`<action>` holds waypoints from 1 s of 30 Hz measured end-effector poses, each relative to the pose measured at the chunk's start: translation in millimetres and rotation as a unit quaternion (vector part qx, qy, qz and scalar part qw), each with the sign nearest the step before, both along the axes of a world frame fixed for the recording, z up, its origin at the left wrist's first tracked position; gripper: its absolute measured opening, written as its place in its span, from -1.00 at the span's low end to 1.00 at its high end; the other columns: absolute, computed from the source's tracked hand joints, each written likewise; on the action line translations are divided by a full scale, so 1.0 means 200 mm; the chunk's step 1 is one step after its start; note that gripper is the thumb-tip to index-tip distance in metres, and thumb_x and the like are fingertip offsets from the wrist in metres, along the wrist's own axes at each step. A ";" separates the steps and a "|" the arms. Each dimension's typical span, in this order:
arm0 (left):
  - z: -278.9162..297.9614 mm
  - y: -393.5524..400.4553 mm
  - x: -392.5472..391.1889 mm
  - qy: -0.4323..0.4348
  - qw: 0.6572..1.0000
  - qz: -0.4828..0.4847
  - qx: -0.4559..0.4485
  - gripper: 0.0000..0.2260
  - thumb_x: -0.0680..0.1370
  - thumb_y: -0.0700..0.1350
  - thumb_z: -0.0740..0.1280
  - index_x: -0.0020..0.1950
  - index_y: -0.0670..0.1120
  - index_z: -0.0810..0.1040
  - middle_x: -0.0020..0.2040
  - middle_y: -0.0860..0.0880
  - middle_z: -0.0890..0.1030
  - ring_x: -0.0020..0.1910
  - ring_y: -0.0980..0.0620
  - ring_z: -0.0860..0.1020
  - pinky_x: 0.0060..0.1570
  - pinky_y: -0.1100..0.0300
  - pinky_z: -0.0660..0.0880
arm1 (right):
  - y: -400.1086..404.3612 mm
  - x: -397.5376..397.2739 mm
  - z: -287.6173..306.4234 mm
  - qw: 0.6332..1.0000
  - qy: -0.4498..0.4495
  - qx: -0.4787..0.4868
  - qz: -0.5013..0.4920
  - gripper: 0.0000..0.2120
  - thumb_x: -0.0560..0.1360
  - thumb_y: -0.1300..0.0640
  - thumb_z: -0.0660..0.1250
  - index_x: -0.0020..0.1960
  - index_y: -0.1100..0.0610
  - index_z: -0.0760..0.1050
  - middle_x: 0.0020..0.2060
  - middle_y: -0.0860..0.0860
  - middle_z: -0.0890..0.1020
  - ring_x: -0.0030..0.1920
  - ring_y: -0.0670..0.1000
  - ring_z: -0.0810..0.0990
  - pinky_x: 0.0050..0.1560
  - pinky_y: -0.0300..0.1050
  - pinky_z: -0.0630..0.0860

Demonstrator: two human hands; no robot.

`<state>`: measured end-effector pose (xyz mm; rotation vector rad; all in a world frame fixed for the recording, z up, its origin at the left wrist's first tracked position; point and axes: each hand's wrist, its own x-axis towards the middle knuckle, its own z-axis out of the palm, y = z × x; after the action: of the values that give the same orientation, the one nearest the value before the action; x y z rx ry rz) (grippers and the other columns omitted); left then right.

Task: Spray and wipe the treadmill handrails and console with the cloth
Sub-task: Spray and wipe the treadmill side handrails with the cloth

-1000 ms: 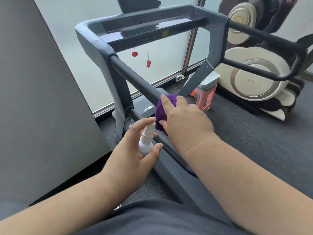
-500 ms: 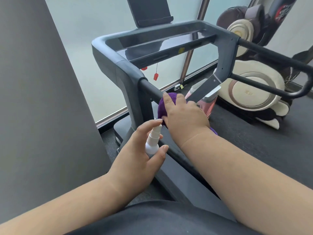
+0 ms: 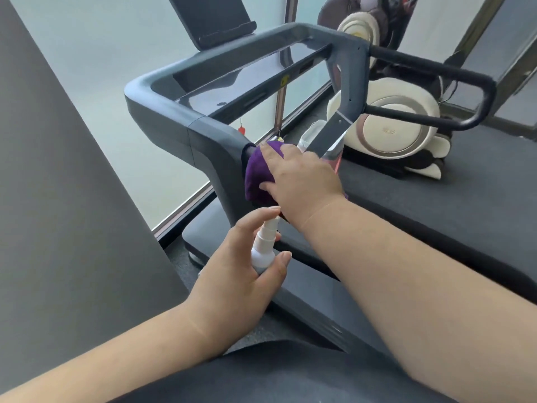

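Observation:
My right hand (image 3: 302,181) grips a purple cloth (image 3: 258,173) wrapped around the left handrail, right where the black bar meets the grey upright (image 3: 215,152) of the treadmill. Most of that handrail is hidden under the cloth and my arm. My left hand (image 3: 235,283) holds a small white spray bottle (image 3: 263,245) just below the cloth, with the index finger on top of its nozzle. The glossy console (image 3: 232,74) spans the frame above, with a dark tablet holder (image 3: 215,21) behind it. The right handrail (image 3: 436,71) loops at the far right.
A grey wall panel (image 3: 66,199) stands close on the left. A frosted window (image 3: 101,68) lies behind the treadmill. A cream and brown massage chair (image 3: 398,123) sits at the back right. A pink-and-white stool (image 3: 331,152) stands behind the right upright. The black treadmill belt (image 3: 436,205) runs under my right arm.
My right hand has slid the cloth up the handrail to its joint with the upright. My left hand followed with the bottle, and the view moved closer to the console.

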<state>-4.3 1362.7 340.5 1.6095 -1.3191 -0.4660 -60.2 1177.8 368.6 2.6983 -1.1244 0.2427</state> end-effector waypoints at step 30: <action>0.04 -0.20 -0.25 -0.024 0.986 -0.163 -0.038 -0.52 0.50 0.08 0.36 0.23 0.52 0.22 0.10 0.20 0.54 -0.27 0.07 0.53 -0.18 0.16 0.47 | 0.14 -0.62 -0.07 0.988 -0.106 -0.050 -0.098 -0.36 0.46 -0.21 -0.02 0.46 -0.05 0.40 0.20 0.04 0.58 0.00 0.16 0.58 -0.01 0.10 0.51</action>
<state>-53.5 1321.8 347.6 1.3527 -1.6268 -0.5690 -184.5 1206.3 354.3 2.4979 -1.3849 0.5496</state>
